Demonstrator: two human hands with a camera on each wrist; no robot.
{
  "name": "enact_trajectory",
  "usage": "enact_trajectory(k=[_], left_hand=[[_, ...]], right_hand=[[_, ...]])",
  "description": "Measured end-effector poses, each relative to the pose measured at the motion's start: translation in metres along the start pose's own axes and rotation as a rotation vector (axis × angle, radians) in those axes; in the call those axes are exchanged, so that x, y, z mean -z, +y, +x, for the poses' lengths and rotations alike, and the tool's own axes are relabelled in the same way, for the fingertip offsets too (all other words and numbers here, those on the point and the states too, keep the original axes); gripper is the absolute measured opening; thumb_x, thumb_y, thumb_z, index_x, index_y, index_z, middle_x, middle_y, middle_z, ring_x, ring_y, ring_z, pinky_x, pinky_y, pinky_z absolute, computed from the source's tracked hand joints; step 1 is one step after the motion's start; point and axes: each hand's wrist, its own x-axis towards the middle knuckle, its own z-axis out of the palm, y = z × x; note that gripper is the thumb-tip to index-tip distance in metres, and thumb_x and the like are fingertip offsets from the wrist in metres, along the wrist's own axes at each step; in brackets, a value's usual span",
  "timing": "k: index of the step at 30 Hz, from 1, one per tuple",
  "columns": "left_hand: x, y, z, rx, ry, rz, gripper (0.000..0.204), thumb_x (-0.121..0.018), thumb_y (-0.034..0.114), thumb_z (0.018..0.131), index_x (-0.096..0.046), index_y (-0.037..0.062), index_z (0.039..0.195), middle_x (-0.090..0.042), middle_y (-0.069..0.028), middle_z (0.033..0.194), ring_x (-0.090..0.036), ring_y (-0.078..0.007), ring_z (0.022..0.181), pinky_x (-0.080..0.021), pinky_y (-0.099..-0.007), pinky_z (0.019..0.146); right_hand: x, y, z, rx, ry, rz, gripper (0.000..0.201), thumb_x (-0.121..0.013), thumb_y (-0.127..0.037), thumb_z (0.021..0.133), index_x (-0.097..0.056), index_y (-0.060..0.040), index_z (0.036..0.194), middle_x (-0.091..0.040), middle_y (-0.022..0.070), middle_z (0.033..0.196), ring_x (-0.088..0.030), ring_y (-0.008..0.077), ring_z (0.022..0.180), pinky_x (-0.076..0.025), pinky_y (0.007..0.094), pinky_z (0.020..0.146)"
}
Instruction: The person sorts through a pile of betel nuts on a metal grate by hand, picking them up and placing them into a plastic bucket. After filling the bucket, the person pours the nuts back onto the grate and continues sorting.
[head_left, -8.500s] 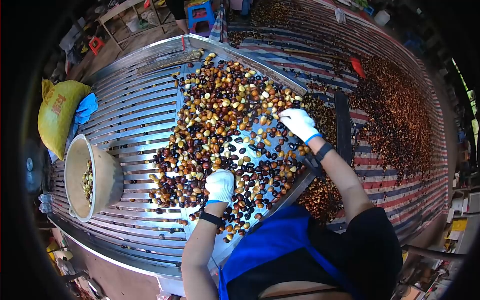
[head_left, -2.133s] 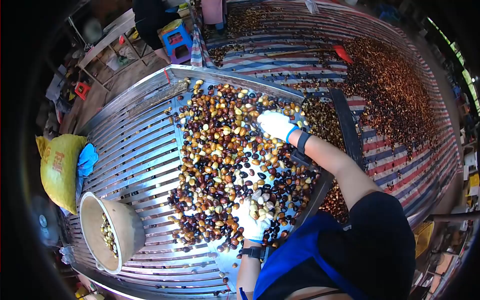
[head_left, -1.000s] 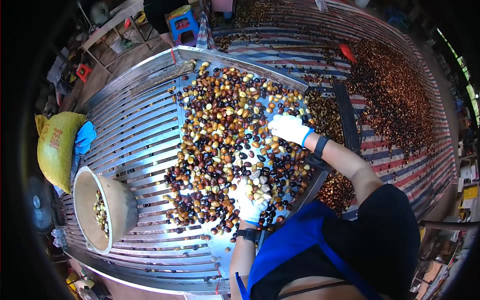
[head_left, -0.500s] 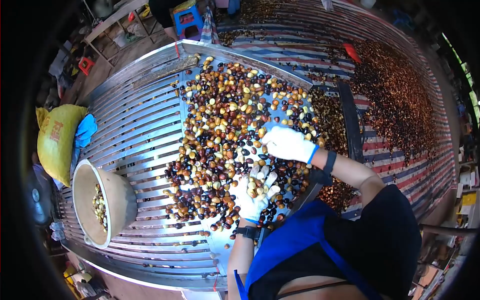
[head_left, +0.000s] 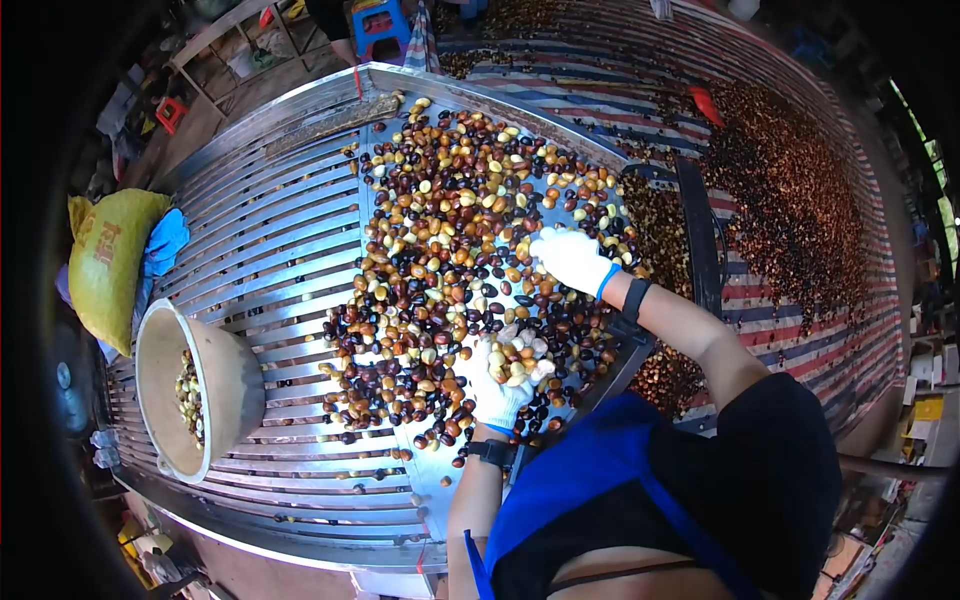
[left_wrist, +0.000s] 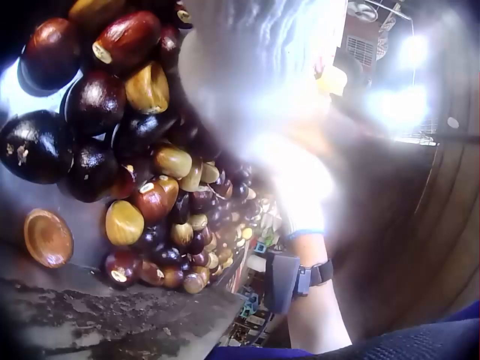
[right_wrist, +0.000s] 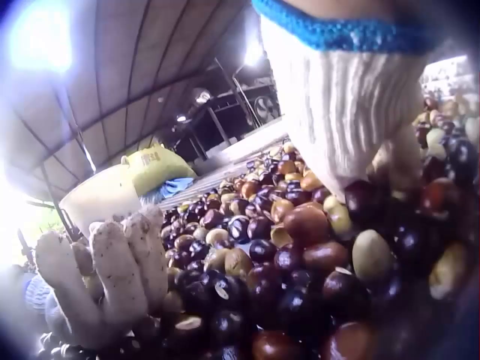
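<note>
A heap of dark, brown and pale nuts (head_left: 450,220) covers the right part of a slatted metal sorting table (head_left: 270,230). My left hand (head_left: 505,375), in a white glove, is turned palm up near the table's front edge, fingers curled around a handful of pale nuts. The right wrist view shows that left hand (right_wrist: 105,277) from the side, just above the heap. My gloved right hand (head_left: 570,258) rests on the heap near its right edge; its fingertips (right_wrist: 397,161) are buried among the nuts. The left wrist view shows nuts (left_wrist: 135,150) close up and the right hand's forearm (left_wrist: 307,300).
A tan bowl (head_left: 238,380) holding some pale nuts stands at the table's left front. Behind it lie a yellow sack (head_left: 105,255) and a blue cloth (head_left: 165,240). Right of the table are a black board (head_left: 695,230) and a striped tarp (head_left: 860,330) covered with nuts.
Over the earlier frames my left hand left the heap palm down and now cups pale nuts palm up. In the last half second my right hand shifted slightly farther up the heap.
</note>
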Motion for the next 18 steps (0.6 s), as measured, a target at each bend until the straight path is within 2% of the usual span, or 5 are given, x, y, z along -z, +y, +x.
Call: enact_trajectory(k=[3,5,11,15,18], left_hand=[[-0.003,0.0,0.002,0.015,-0.161,-0.058,0.047,-0.047,0.054,0.098,-0.065,0.0111,0.109,-0.067,-0.0104,0.103,-0.065,-0.0292,0.084,-0.059,-0.0505,0.06],[-0.013,0.002,-0.006,-0.026,0.164,0.087,0.047,-0.046,0.054,0.099,-0.065,0.0113,0.103,-0.067,-0.0086,0.097,-0.066,-0.0281,0.081,-0.059,-0.0498,0.059],[-0.002,0.004,-0.003,-0.003,0.181,0.082,0.049,-0.042,0.053,0.101,-0.064,0.0102,0.108,-0.068,-0.0072,0.098,-0.067,-0.0277,0.085,-0.06,-0.0521,0.065],[-0.006,0.004,-0.007,0.004,-0.021,0.037,0.047,-0.04,0.05,0.101,-0.06,0.0091,0.113,-0.063,-0.0079,0.104,-0.063,-0.0316,0.099,-0.059,-0.0585,0.074],[-0.01,0.004,-0.009,-0.01,-0.119,0.0,0.043,-0.044,0.047,0.1,-0.06,0.012,0.12,-0.061,-0.0082,0.11,-0.061,-0.0329,0.104,-0.057,-0.0639,0.08]], right_hand=[[0.007,-0.012,0.001,-0.119,-0.096,-0.089,0.012,-0.061,-0.013,0.08,-0.066,-0.0117,0.09,-0.059,0.0146,0.088,-0.063,0.034,0.078,-0.05,0.0458,0.058],[0.024,-0.038,-0.002,0.148,0.189,0.062,0.014,-0.06,-0.013,0.08,-0.066,-0.0114,0.092,-0.058,0.014,0.09,-0.062,0.0323,0.078,-0.049,0.0448,0.055],[0.02,-0.067,-0.013,0.118,-0.111,-0.043,0.016,-0.061,-0.018,0.087,-0.067,-0.015,0.102,-0.058,0.0138,0.094,-0.063,0.0332,0.082,-0.049,0.0445,0.059],[0.039,-0.057,0.003,0.037,-0.37,0.038,0.017,-0.054,-0.021,0.093,-0.069,-0.0149,0.1,-0.063,0.0158,0.094,-0.066,0.0341,0.082,-0.05,0.0498,0.066],[0.052,-0.081,-0.003,0.026,-0.139,0.207,0.025,-0.057,-0.021,0.09,-0.074,-0.0195,0.107,-0.066,0.0096,0.094,-0.068,0.032,0.082,-0.055,0.0451,0.073]])
